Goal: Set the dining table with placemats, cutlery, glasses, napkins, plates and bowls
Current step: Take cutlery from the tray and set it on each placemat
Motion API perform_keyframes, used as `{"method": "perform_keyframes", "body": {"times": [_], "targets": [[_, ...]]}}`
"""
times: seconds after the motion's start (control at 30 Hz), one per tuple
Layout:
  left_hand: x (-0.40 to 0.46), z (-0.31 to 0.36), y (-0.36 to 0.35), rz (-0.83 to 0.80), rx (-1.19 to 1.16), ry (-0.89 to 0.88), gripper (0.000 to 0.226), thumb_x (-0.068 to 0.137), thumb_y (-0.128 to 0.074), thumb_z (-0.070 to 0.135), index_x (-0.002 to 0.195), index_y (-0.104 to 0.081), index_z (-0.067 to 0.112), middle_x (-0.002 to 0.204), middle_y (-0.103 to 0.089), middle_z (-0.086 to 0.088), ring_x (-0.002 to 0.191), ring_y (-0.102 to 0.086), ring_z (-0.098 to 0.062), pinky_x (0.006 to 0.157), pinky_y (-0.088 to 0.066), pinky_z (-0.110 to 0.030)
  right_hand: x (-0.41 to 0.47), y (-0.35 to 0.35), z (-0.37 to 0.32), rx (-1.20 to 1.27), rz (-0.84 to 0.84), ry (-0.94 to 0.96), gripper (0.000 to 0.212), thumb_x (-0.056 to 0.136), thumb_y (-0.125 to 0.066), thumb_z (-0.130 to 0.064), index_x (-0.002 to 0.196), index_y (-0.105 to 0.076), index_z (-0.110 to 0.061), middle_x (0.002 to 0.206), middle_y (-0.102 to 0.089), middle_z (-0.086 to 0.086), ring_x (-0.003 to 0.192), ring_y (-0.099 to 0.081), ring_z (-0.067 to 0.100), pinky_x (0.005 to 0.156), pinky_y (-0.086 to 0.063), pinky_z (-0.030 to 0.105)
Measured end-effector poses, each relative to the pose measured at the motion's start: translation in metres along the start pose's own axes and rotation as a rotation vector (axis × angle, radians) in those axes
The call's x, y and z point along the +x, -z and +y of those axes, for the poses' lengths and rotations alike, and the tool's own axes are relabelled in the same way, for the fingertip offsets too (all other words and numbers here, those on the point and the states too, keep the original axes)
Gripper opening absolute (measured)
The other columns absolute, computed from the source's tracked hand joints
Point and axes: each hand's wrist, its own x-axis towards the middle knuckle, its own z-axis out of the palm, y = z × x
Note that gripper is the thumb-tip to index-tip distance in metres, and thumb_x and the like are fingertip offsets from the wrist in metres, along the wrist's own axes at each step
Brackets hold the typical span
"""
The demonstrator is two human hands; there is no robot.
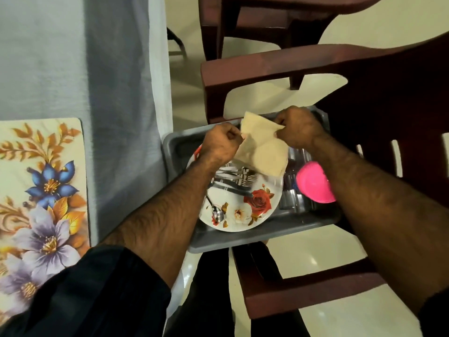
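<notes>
A cream napkin hangs above a grey tray that rests on a dark red chair. My left hand pinches the napkin's left edge. My right hand grips its upper right corner. Under the napkin, a white plate with rose prints carries several forks, knives and a spoon. A pink bowl sits in the tray to the right, with clear glasses beside it. A floral placemat lies on the table at the left.
The table wears a pale blue-grey cloth that hangs down at its right edge. The dark red plastic chair holds the tray; a second chair stands behind it. Cream floor tiles show between them.
</notes>
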Motion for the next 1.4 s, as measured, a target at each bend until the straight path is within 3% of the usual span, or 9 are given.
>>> {"method": "perform_keyframes", "body": {"times": [0.23,0.4,0.6,0.73,0.87,1.07,1.13,1.27,1.4], "targets": [[0.004,0.047,-0.044,-0.093,-0.054,-0.054,0.012,0.09,-0.081,0.029,0.084,-0.07,0.027,0.081,-0.075,0.006,0.081,-0.075,-0.02,0.081,-0.065,-0.045,-0.018,0.041,0.084,0.087,0.134,-0.222,0.027,0.081,-0.085,-0.013,0.107,-0.078,-0.009,0.105,-0.076,0.015,0.097,-0.071,0.031,0.087,-0.056,0.034],[0.0,0.04,-0.06,-0.144,0.014,-0.051,0.014,0.086,-0.084,0.034,0.085,-0.073,0.027,0.083,-0.076,0.006,0.084,-0.075,-0.018,0.083,-0.065,-0.043,-0.028,0.022,0.1,-0.054,0.128,-0.206,0.03,0.082,-0.081,-0.012,0.11,-0.072,-0.005,0.111,-0.072,0.02,0.101,-0.069,0.039,0.086,-0.059,0.043],[-0.015,0.009,-0.014,-0.088,0.19,-0.031,0.018,0.09,-0.082,0.029,0.105,-0.074,0.026,0.1,-0.074,0.008,0.094,-0.071,-0.015,0.086,-0.063,-0.041,-0.047,0.009,0.06,-0.354,0.332,-0.071,0.057,0.075,-0.082,-0.027,0.126,-0.062,-0.013,0.12,-0.065,0.018,0.113,-0.059,0.042,0.095,-0.046,0.048],[-0.033,-0.033,0.031,0.01,0.315,0.014,0.012,0.09,-0.081,0.024,0.097,-0.073,0.031,0.1,-0.076,0.004,0.093,-0.072,-0.018,0.086,-0.061,-0.032,-0.065,-0.023,0.002,-0.249,0.16,0.104,0.04,0.084,-0.073,-0.032,0.122,-0.068,-0.019,0.118,-0.07,0.012,0.11,-0.063,0.036,0.096,-0.048,0.043],[-0.044,-0.066,0.05,-0.052,0.452,-0.005,0.024,0.091,-0.072,0.01,0.106,-0.075,0.028,0.102,-0.077,0.001,0.084,-0.072,-0.018,0.077,-0.061,-0.029,-0.074,-0.071,-0.038,-0.245,0.012,0.187,0.033,0.085,-0.068,-0.035,0.116,-0.072,-0.022,0.114,-0.071,0.01,0.106,-0.066,0.034,0.093,-0.053,0.042],[-0.039,-0.091,0.056,0.057,0.344,-0.014,0.024,0.093,-0.069,0.005,0.111,-0.077,0.019,0.104,-0.078,-0.002,0.089,-0.073,-0.019,0.089,-0.062,-0.034,-0.062,-0.119,-0.066,-0.369,-0.105,0.296,0.059,0.082,-0.074,-0.05,0.133,-0.064,-0.023,0.146,-0.055,0.011,0.131,-0.053,0.034,0.111,-0.039,0.05],[-0.041,-0.09,0.052,0.055,0.346,-0.054,0.025,0.094,-0.069,0.006,0.114,-0.076,0.019,0.105,-0.077,-0.001,0.09,-0.071,-0.017,0.09,-0.061,-0.032,-0.061,-0.119,-0.062,-0.392,-0.091,0.298,0.06,0.082,-0.075,-0.051,0.133,-0.064,-0.022,0.146,-0.056,0.011,0.13,-0.054,0.033,0.112,-0.036,0.051],[-0.046,-0.105,0.054,0.033,0.349,-0.036,0.023,0.091,-0.075,0.006,0.108,-0.075,0.022,0.106,-0.076,0.0,0.092,-0.071,-0.017,0.088,-0.062,-0.034,-0.069,-0.133,-0.053,-0.416,-0.053,0.331,0.037,0.091,-0.062,-0.052,0.114,-0.071,-0.025,0.118,-0.071,0.003,0.109,-0.061,0.026,0.103,-0.039,0.047],[-0.052,-0.109,0.053,0.011,0.382,-0.055,0.025,0.09,-0.078,0.012,0.111,-0.075,0.025,0.107,-0.077,0.0,0.092,-0.072,-0.018,0.088,-0.064,-0.038,-0.08,-0.142,-0.039,-0.43,-0.009,0.36,0.042,0.093,-0.056,-0.059,0.118,-0.068,-0.026,0.122,-0.068,0.003,0.116,-0.059,0.028,0.103,-0.038,0.049]]}}
